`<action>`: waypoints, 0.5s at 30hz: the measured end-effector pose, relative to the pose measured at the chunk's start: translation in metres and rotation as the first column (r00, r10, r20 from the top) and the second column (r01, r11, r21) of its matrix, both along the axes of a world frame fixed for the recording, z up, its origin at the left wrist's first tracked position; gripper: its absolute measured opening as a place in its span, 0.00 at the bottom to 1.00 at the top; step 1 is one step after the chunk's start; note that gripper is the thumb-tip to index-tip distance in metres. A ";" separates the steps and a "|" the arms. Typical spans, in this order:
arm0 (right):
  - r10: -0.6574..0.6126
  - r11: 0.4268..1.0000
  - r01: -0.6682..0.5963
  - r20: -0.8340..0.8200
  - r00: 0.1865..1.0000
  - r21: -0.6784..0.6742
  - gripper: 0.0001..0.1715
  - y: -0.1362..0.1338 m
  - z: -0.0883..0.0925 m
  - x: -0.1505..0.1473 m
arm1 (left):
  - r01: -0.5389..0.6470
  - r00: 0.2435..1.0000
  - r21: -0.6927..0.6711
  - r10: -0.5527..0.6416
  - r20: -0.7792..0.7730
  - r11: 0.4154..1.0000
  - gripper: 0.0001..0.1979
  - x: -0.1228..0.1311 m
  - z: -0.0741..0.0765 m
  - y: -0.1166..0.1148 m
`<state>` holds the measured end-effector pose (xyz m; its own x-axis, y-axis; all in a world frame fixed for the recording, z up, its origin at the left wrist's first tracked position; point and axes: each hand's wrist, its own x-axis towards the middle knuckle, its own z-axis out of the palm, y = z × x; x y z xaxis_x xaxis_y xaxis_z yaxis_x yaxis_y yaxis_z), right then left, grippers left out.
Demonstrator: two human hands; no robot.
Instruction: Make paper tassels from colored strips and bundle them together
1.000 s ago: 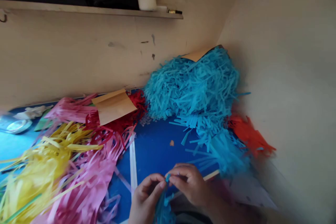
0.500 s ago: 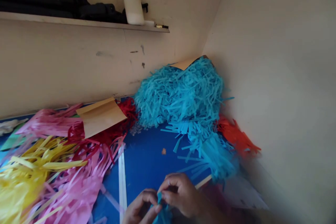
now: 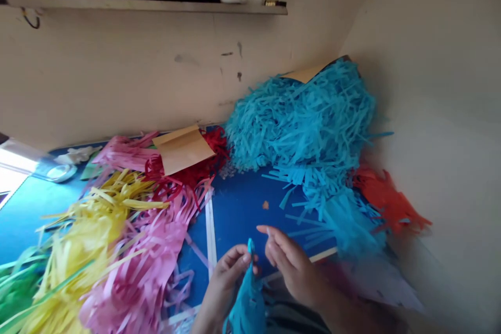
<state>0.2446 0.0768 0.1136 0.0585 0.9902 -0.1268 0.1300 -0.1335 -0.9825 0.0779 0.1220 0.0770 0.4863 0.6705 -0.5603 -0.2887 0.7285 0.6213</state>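
My left hand [image 3: 230, 270] pinches the twisted top of a turquoise tissue-paper tassel [image 3: 246, 300], whose fringed end hangs down toward the bottom edge. A small loop of paper stands up above the fingertips. Just to the right, apart from the tassel, is my right hand [image 3: 290, 263]. Its index finger points left and the other fingers are loosely bent; no object shows in it. Beyond the hands, a large heap of turquoise shredded tissue fringe [image 3: 301, 120] rests against the wall, with a loose fringed bunch [image 3: 348, 224] in front.
Yellow fringe [image 3: 97, 219], pink fringe [image 3: 144, 266] and green fringe [image 3: 23, 282] cover the left of the blue table [image 3: 238, 209]. Brown paper [image 3: 183, 151] lies on red fringe [image 3: 215, 143]. Orange-red fringe [image 3: 387, 195] sits by the right wall. A shelf [image 3: 156, 6] runs above.
My right hand has come off the tassel and moved right, its index finger now extended. The left hand keeps its pinch. The view has shifted left and down, showing more of the table.
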 end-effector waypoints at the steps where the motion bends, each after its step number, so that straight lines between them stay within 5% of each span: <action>1: 0.043 0.999 -0.043 -0.015 0.999 -0.017 0.28 -0.001 0.002 -0.001 | 0.012 0.999 -0.034 -0.011 0.038 0.999 0.20 0.000 0.000 0.000; 7: 0.214 0.950 -0.271 -0.303 0.929 -0.158 0.45 -0.002 -0.001 -0.003 | 0.089 0.994 0.036 -0.091 0.057 0.995 0.20 0.000 0.004 0.003; 15: 0.234 0.941 -0.310 -0.393 0.889 -0.140 0.44 -0.006 -0.008 -0.001 | 0.121 0.992 0.081 -0.123 0.031 0.989 0.21 0.001 0.002 0.000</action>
<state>0.2439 0.0712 0.1058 -0.2973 0.9139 -0.2765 -0.1745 -0.3367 -0.9253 0.0790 0.1220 0.0790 0.5860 0.6463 -0.4888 -0.2239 0.7089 0.6688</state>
